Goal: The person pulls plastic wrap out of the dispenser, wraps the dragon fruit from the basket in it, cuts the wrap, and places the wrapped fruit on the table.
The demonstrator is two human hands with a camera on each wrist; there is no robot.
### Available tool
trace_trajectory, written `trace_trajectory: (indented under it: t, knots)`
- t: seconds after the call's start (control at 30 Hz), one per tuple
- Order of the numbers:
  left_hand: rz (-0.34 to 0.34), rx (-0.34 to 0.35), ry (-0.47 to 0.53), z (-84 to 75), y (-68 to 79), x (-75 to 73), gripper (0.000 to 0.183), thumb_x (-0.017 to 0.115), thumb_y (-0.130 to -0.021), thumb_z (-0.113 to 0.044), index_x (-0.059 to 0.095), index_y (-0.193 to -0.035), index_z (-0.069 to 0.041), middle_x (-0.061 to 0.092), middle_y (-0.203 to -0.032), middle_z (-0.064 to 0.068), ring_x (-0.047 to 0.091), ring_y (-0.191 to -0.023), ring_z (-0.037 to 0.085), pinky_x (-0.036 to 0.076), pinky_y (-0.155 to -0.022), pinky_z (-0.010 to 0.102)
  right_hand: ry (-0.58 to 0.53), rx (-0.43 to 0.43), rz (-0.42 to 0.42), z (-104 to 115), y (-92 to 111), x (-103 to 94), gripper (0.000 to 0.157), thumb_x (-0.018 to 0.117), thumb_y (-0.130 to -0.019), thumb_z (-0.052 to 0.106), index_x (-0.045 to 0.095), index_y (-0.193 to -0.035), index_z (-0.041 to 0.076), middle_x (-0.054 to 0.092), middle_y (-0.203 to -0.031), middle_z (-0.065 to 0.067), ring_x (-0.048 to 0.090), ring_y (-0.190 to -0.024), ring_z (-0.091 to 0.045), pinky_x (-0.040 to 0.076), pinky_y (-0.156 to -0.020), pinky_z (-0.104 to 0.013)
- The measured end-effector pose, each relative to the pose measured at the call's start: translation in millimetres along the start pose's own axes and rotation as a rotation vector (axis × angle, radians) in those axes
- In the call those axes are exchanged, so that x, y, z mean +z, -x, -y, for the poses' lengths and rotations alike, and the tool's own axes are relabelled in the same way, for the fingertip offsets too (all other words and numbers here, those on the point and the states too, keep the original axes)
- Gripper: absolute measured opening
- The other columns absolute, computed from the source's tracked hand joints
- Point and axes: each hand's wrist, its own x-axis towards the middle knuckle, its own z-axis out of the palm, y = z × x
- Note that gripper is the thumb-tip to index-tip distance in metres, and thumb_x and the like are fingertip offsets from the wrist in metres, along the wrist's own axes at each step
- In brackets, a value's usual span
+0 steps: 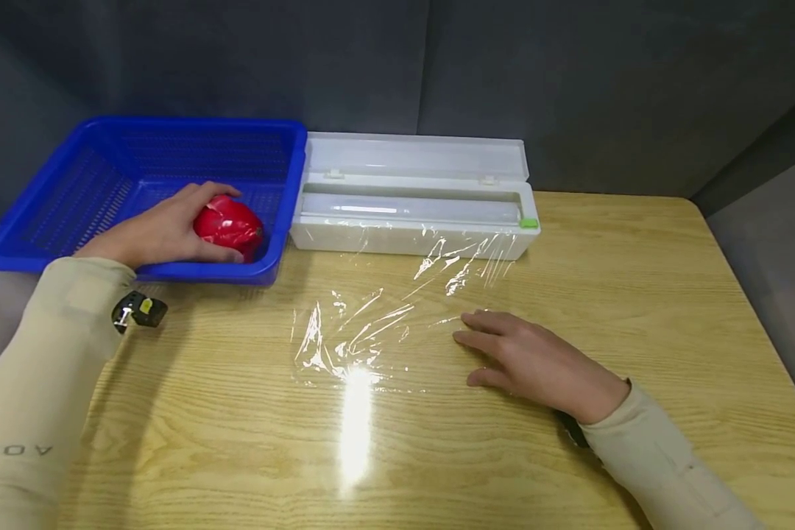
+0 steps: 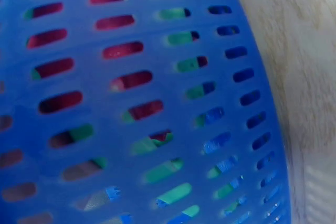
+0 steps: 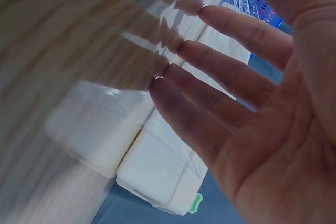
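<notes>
Right hand (image 1: 530, 359) straight-fingered, palm only in wrist view; left hand (image 1: 164, 230) grips shiny, rounded red object (image 1: 229, 224), its wrist view half-blocked by surrounding blue slotted plastic basket (image 1: 295, 165)!

Left forearm (image 1: 46, 375): enters from the lower left of the head view and reaches forward, beige-sleeved to the wrist. Left hand (image 1: 168, 230): back uppermost, thumb and fingers apart, curled in a grip. Right forearm (image 1: 662, 456): enters from the lower right, likewise sleeved, angled inward. Right hand (image 1: 533, 357): back uppermost, palm down, fingers extended, relaxed and slightly spread; grips nothing.
</notes>
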Motion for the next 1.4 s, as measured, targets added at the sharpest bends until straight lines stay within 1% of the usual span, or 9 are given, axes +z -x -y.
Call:
trace_trajectory:
  t: [0.3, 0.43, 0.53, 0.67, 0.83, 0.97, 1.1, 1.27, 1.4]
  knots:
    - [0.013, -0.034, -0.003, -2.0, 3.7, 0.0, 0.092, 0.088, -0.077, -0.048, 0.041, -0.15, -0.019, 0.051, -0.133, 0.022, 0.056, -0.118, 0.042, 0.056, -0.096, 0.063, -0.009, 0.004, 0.007, 1, 0, -0.3, 0.057, 0.082, -0.086, 0.037, 0.069, -0.133, 0.008, 0.064, -0.143, -0.018, 0.064, -0.13, -0.037, 0.057, -0.103, -0.049]
    - [0.013, -0.048, -0.002, -2.3, 5.1, 1.1, 0.089, 0.088, -0.077, -0.047, 0.042, -0.148, -0.018, 0.051, -0.132, 0.023, 0.057, -0.118, 0.043, 0.056, -0.094, 0.061, -0.009, -0.004, 0.007, 1, 1, 0.8, 0.057, 0.082, -0.086, 0.037, 0.069, -0.133, 0.008, 0.064, -0.143, -0.018, 0.064, -0.13, -0.037, 0.057, -0.103, -0.048]
    - [0.012, -0.047, 0.005, -2.8, 4.4, 2.4, 0.086, 0.088, -0.078, -0.045, 0.042, -0.146, -0.018, 0.052, -0.131, 0.024, 0.058, -0.117, 0.043, 0.056, -0.094, 0.061, -0.008, -0.005, 0.005, 1, 1, 1.7, 0.056, 0.082, -0.086, 0.037, 0.069, -0.133, 0.008, 0.064, -0.142, -0.018, 0.064, -0.13, -0.038, 0.057, -0.103, -0.048]
    - [0.019, -0.025, 0.007, -2.1, -0.3, 5.7, 0.084, 0.087, -0.079, -0.043, 0.042, -0.145, -0.017, 0.053, -0.131, 0.024, 0.058, -0.117, 0.043, 0.057, -0.095, 0.062, -0.014, 0.012, 0.014, -1, 1, 2.7, 0.056, 0.082, -0.087, 0.036, 0.069, -0.133, 0.008, 0.064, -0.143, -0.018, 0.063, -0.131, -0.038, 0.057, -0.103, -0.049]
    - [0.014, -0.005, -0.023, 2.0, -6.4, 7.7, 0.083, 0.088, -0.078, -0.043, 0.044, -0.143, -0.016, 0.056, -0.129, 0.025, 0.059, -0.116, 0.042, 0.057, -0.093, 0.06, -0.025, 0.029, 0.027, -3, -1, 5.7, 0.056, 0.082, -0.087, 0.036, 0.069, -0.134, 0.008, 0.063, -0.144, -0.018, 0.062, -0.132, -0.039, 0.056, -0.104, -0.05]
    - [0.004, -0.002, -0.062, 4.3, -10.0, 8.8, 0.084, 0.086, -0.078, -0.05, 0.045, -0.144, -0.017, 0.059, -0.129, 0.022, 0.061, -0.115, 0.042, 0.059, -0.091, 0.059, -0.027, 0.035, 0.029, -5, -3, 9.0, 0.056, 0.081, -0.087, 0.036, 0.069, -0.134, 0.008, 0.063, -0.144, -0.019, 0.062, -0.132, -0.039, 0.056, -0.104, -0.05]
    - [-0.027, 0.006, -0.081, 7.4, -12.5, 10.1, 0.084, 0.085, -0.079, -0.052, 0.047, -0.144, -0.015, 0.062, -0.13, 0.023, 0.063, -0.115, 0.044, 0.059, -0.09, 0.06, -0.029, 0.034, 0.027, -6, -5, 12.4, 0.055, 0.082, -0.087, 0.035, 0.069, -0.134, 0.008, 0.063, -0.144, -0.018, 0.062, -0.132, -0.039, 0.056, -0.104, -0.05]
    - [-0.045, -0.008, -0.112, 9.9, -13.0, 10.3, 0.086, 0.084, -0.079, -0.054, 0.046, -0.145, -0.016, 0.061, -0.131, 0.025, 0.062, -0.116, 0.048, 0.058, -0.092, 0.065, -0.032, 0.033, 0.033, -6, -9, 17.1, 0.056, 0.081, -0.088, 0.036, 0.068, -0.135, 0.009, 0.063, -0.145, -0.017, 0.062, -0.133, -0.038, 0.056, -0.105, -0.049]
    - [-0.045, -0.027, -0.128, 11.2, -12.9, 8.3, 0.087, 0.082, -0.079, -0.057, 0.045, -0.147, -0.018, 0.059, -0.133, 0.024, 0.061, -0.118, 0.047, 0.057, -0.093, 0.066, -0.024, 0.038, 0.039, -6, -11, 19.5, 0.056, 0.081, -0.088, 0.037, 0.068, -0.135, 0.009, 0.062, -0.145, -0.017, 0.061, -0.134, -0.037, 0.055, -0.105, -0.049]
